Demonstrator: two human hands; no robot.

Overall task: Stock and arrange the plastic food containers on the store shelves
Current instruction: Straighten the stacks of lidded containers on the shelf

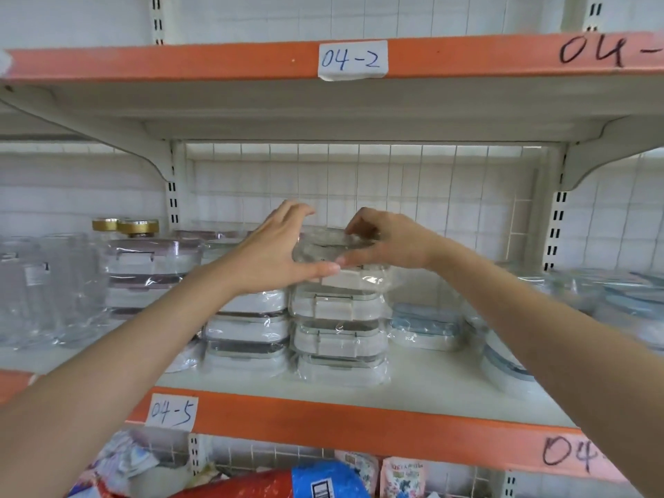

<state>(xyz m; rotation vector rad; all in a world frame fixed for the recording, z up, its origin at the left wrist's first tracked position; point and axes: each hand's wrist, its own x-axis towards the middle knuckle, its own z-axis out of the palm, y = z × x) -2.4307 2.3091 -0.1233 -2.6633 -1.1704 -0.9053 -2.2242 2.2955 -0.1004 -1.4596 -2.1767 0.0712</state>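
Note:
A clear plastic-wrapped food container (325,248) sits on top of a stack of white wrapped containers (339,328) in the middle of the shelf (449,386). My left hand (276,251) grips its left side, thumb along the front edge and fingers curled over the top. At the container's right side, my right hand (384,240) pinches the top edge with bent fingers, its thumb meeting my left thumb at the front. A second white stack (248,332) stands just left of it, partly hidden by my left forearm.
Pink-lidded containers (152,271) and gold-lidded jars (138,227) stand further left, beside clear glassware (46,285). Blue containers (425,327) lie to the right. The upper shelf edge labelled 04-2 (352,60) hangs overhead. Bagged goods (284,479) fill the shelf below.

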